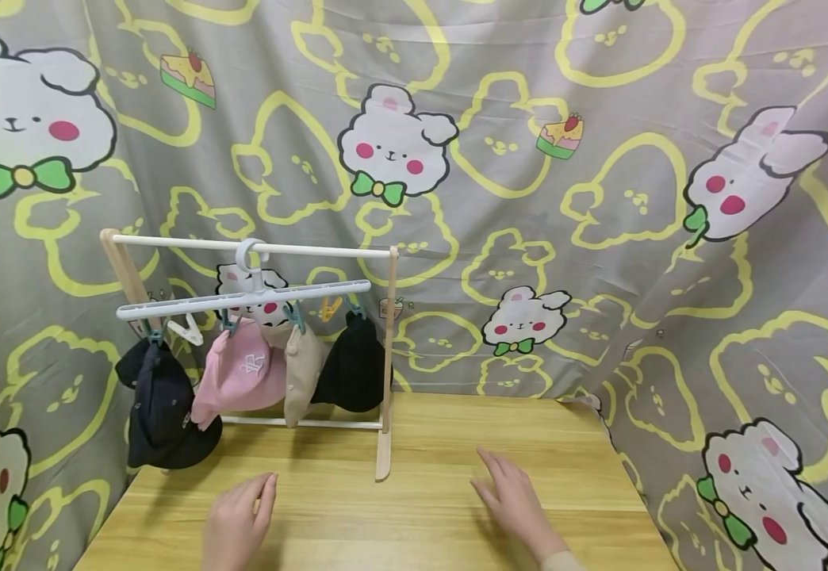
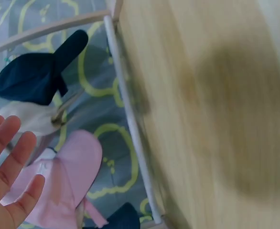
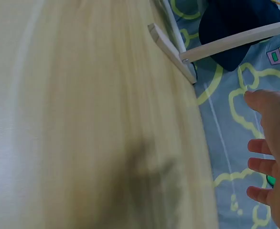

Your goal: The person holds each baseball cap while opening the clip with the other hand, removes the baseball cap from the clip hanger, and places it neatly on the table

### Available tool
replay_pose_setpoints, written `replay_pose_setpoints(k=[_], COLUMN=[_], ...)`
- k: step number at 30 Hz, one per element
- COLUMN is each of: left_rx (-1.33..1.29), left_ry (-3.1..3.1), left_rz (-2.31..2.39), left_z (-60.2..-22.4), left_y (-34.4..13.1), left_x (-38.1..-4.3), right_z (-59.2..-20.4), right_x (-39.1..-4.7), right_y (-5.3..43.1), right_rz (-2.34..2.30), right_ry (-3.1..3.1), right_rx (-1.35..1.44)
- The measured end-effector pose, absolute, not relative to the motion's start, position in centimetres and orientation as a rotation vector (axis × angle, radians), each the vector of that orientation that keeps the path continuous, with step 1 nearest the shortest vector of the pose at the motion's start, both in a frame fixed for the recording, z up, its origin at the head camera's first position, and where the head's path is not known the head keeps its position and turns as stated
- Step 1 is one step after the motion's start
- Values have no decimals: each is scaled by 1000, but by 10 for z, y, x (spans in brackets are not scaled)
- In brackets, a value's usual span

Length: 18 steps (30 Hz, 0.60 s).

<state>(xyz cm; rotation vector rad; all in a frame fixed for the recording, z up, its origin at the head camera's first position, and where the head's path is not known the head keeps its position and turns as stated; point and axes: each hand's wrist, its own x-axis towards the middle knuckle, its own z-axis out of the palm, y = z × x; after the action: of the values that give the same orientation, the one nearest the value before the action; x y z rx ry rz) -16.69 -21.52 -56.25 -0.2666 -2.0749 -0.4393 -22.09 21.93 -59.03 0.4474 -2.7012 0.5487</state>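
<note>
In the head view my left hand (image 1: 238, 519) hovers over the front of the table, below the hanging caps, its fingers loosely bent and holding nothing. My right hand (image 1: 514, 503) is over the table to the right of the rack, fingers extended and empty. A pale clip hanger (image 1: 243, 300) hangs by its hook from the rack's top bar. Clipped along it are a dark navy cap (image 1: 160, 408), a pink cap (image 1: 243, 373) with a white letter, a beige cap (image 1: 303, 373) and a black cap (image 1: 355, 369). The left wrist view shows the pink cap (image 2: 66, 186) behind my spread fingers (image 2: 23, 157).
The wooden rack (image 1: 389, 349) with white bars stands at the back left of the wood-grain table (image 1: 457, 539). A white clip (image 1: 185, 329) and a yellow clip (image 1: 330, 308) hang from the hanger with no cap. Patterned grey curtain (image 1: 500, 238) surrounds the table.
</note>
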Motion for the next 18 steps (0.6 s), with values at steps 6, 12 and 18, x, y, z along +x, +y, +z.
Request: replay_pose_setpoints(k=[6,12,18], left_rx=[-232,-193,-185], left_ry=[-2058,-2040,-2023], left_rz=[-417,-408,-370], left_z=[-549,-536,-526], left_y=[-226,-236,-243], left_x=[-169,-173,-176], right_z=[-577,-563,-552], right_x=[-238,-251,-259], right_y=[210,200,195], right_rz=[535,508,526], right_ry=[-2617,-2574,-2640], right_rx=[527,587,617])
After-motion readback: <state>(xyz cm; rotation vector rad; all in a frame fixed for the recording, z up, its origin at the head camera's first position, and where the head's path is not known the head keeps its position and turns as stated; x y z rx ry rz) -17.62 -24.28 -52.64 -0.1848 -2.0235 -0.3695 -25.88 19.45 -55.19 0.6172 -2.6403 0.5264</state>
